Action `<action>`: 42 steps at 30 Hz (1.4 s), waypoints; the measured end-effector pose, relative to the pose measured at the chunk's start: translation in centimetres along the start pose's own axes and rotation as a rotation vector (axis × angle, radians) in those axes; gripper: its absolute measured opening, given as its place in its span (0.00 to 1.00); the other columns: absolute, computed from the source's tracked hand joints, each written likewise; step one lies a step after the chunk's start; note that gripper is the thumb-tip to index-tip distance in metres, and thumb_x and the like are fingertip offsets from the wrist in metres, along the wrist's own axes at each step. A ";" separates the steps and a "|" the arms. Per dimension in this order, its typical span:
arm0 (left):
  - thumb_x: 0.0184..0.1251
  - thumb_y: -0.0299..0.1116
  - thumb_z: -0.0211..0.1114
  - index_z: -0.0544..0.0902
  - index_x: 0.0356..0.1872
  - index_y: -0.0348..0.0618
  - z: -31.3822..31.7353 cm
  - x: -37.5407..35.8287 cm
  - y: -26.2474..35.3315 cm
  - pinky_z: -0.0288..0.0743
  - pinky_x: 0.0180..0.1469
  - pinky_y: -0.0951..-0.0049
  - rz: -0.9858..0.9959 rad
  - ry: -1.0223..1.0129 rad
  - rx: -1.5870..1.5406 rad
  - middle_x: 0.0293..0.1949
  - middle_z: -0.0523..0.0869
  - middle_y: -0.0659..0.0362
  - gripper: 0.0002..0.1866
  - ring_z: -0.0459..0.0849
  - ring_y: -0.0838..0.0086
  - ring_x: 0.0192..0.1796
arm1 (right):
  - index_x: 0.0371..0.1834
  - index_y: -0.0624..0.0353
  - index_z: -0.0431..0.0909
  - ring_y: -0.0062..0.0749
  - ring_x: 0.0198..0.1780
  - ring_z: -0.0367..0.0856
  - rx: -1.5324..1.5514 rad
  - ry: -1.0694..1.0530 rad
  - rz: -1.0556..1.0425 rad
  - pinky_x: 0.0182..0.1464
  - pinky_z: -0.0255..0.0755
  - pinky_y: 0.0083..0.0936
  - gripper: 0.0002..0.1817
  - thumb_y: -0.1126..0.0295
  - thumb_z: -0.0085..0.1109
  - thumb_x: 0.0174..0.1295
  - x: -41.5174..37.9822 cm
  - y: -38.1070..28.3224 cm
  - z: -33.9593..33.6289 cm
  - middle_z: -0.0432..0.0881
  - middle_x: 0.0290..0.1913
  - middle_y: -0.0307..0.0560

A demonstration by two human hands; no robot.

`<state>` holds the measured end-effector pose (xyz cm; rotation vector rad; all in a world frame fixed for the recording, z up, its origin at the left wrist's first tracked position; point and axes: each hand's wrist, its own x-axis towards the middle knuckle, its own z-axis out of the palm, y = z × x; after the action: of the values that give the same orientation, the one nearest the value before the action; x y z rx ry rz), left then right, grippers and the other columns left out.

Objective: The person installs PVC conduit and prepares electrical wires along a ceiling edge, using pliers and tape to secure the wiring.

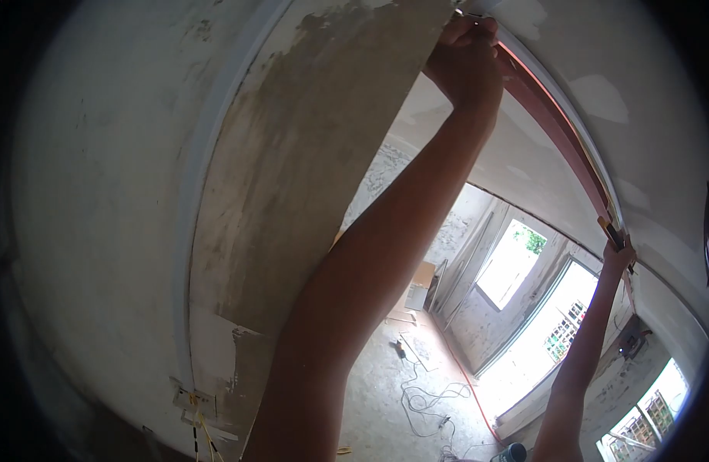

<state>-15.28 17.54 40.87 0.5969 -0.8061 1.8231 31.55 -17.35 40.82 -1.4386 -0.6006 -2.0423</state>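
Observation:
My left hand [468, 65] is raised to the top corner of the wall, its fingers curled in at the end of a pale trim strip [551, 86]; what is between them I cannot make out. That strip curves along the ceiling edge beside a reddish-brown beam [551, 115]. Farther along the same edge, my right hand [621, 254] is closed around a slim yellow and black tool [610, 231], its tip close to the strip and beam. Next to my left forearm stands a partly plastered, grey-brown wall face [293, 154].
Another pale strip [196, 177] runs up the wall's left edge. Wires [196, 416] stick out of a wall box at lower left. On the floor lie tangled cables [427, 400] and an orange cord [474, 393]. A window [512, 262] and a bright doorway [543, 339] are beyond.

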 end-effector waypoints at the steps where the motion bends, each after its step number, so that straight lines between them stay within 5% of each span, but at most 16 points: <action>1: 0.56 0.19 0.66 0.79 0.38 0.32 0.4 -0.3 0.4 0.79 0.36 0.75 -0.034 0.032 -0.014 0.34 0.84 0.55 0.09 0.84 0.72 0.35 | 0.34 0.68 0.80 0.32 0.27 0.82 0.007 0.007 -0.008 0.29 0.74 0.26 0.10 0.69 0.62 0.57 0.0 -0.1 0.0 0.81 0.25 0.49; 7: 0.59 0.20 0.66 0.80 0.39 0.32 0.2 0.2 -0.4 0.82 0.38 0.72 -0.057 0.047 -0.137 0.34 0.85 0.55 0.08 0.84 0.72 0.36 | 0.38 0.68 0.79 0.37 0.32 0.84 0.219 0.090 0.006 0.34 0.77 0.25 0.11 0.71 0.65 0.56 -0.3 1.6 2.6 0.83 0.29 0.53; 10: 0.61 0.20 0.65 0.79 0.43 0.31 -1.2 0.8 -1.6 0.82 0.44 0.70 -0.002 -0.063 -0.104 0.37 0.84 0.54 0.10 0.85 0.70 0.40 | 0.41 0.70 0.78 0.42 0.34 0.84 0.035 0.160 -0.156 0.37 0.78 0.28 0.16 0.66 0.63 0.59 -0.8 3.2 3.9 0.83 0.32 0.57; 12: 0.58 0.19 0.65 0.79 0.42 0.34 -1.5 1.2 -1.8 0.81 0.41 0.73 0.105 -0.136 -0.035 0.36 0.84 0.55 0.11 0.84 0.72 0.38 | 0.35 0.65 0.79 0.35 0.32 0.80 0.138 0.139 -0.099 0.38 0.76 0.28 0.10 0.67 0.59 0.60 -1.2 2.5 5.0 0.79 0.29 0.48; 15: 0.59 0.21 0.65 0.79 0.41 0.36 -5.6 5.2 -3.7 0.81 0.45 0.73 0.384 -0.458 0.439 0.42 0.81 0.58 0.09 0.81 0.71 0.42 | 0.26 0.57 0.79 0.25 0.29 0.75 0.840 0.225 0.126 0.39 0.73 0.28 0.07 0.70 0.54 0.61 -1.7 3.4 7.9 0.74 0.23 0.35; 16: 0.59 0.22 0.65 0.79 0.40 0.36 -6.5 6.4 -4.0 0.81 0.46 0.73 0.379 -0.523 0.477 0.44 0.80 0.58 0.08 0.81 0.71 0.44 | 0.33 0.57 0.74 0.26 0.28 0.75 1.050 0.302 0.452 0.36 0.73 0.27 0.03 0.73 0.57 0.58 -1.4 1.0 6.7 0.75 0.24 0.37; 18: 0.63 0.26 0.65 0.76 0.46 0.33 -6.3 7.0 -3.5 0.80 0.50 0.73 0.137 -0.381 0.364 0.43 0.79 0.56 0.13 0.80 0.70 0.45 | 0.49 0.59 0.65 0.27 0.27 0.77 1.629 0.597 1.038 0.31 0.74 0.24 0.22 0.79 0.62 0.52 -0.8 -4.7 3.3 0.77 0.26 0.42; 20: 0.66 0.31 0.64 0.72 0.53 0.30 -5.8 6.4 -2.3 0.79 0.53 0.75 -0.051 -0.283 0.217 0.43 0.79 0.53 0.20 0.79 0.69 0.47 | 0.64 0.60 0.56 0.29 0.25 0.78 1.778 0.775 1.188 0.25 0.74 0.22 0.41 0.84 0.68 0.46 -0.5 -7.8 1.5 0.79 0.28 0.47; 21: 0.66 0.32 0.64 0.71 0.55 0.30 -4.7 4.8 -1.4 0.78 0.55 0.75 -0.060 -0.224 0.264 0.44 0.78 0.54 0.21 0.79 0.69 0.48 | 0.63 0.60 0.57 0.31 0.24 0.78 1.861 0.796 1.165 0.24 0.73 0.22 0.39 0.85 0.67 0.46 -0.9 -7.9 1.3 0.78 0.26 0.48; 23: 0.65 0.35 0.66 0.71 0.55 0.30 -6.5 6.9 -1.4 0.77 0.58 0.75 -0.105 -0.232 0.229 0.46 0.78 0.53 0.24 0.78 0.69 0.49 | 0.61 0.62 0.57 0.32 0.24 0.77 1.754 0.779 1.236 0.25 0.73 0.23 0.38 0.85 0.67 0.46 -1.4 -8.4 1.3 0.77 0.29 0.50; 25: 0.63 0.34 0.67 0.70 0.56 0.29 -5.8 6.2 -0.6 0.75 0.61 0.77 -0.112 -0.189 0.258 0.49 0.76 0.52 0.25 0.77 0.69 0.53 | 0.46 0.67 0.64 0.29 0.26 0.75 1.701 0.814 1.214 0.26 0.69 0.24 0.23 0.84 0.64 0.47 -1.2 -9.6 -1.0 0.76 0.30 0.48; 36: 0.64 0.34 0.66 0.69 0.58 0.31 -4.1 5.1 0.9 0.75 0.61 0.80 -0.132 -0.115 0.345 0.52 0.77 0.52 0.26 0.80 0.72 0.52 | 0.55 0.66 0.58 0.33 0.31 0.79 1.596 0.856 1.272 0.32 0.75 0.25 0.32 0.81 0.64 0.47 -0.2 -8.6 -0.1 0.76 0.38 0.53; 39: 0.63 0.33 0.66 0.70 0.57 0.31 -4.1 5.4 1.1 0.76 0.60 0.80 -0.138 -0.114 0.344 0.51 0.79 0.51 0.25 0.81 0.72 0.52 | 0.66 0.68 0.56 0.42 0.54 0.75 1.473 0.468 1.429 0.53 0.72 0.31 0.34 0.74 0.62 0.57 0.1 -8.8 -4.8 0.71 0.57 0.58; 42: 0.64 0.33 0.66 0.71 0.57 0.33 -3.6 4.8 1.3 0.77 0.58 0.80 -0.155 -0.082 0.353 0.51 0.80 0.51 0.24 0.82 0.72 0.51 | 0.66 0.67 0.56 0.39 0.52 0.74 1.403 0.490 1.460 0.52 0.70 0.31 0.34 0.75 0.60 0.56 -0.1 -8.3 -4.4 0.72 0.55 0.57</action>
<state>-18.40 22.85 41.58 0.9392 -0.4766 1.8175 22.94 -14.03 38.99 -0.1781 -0.3534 -0.3903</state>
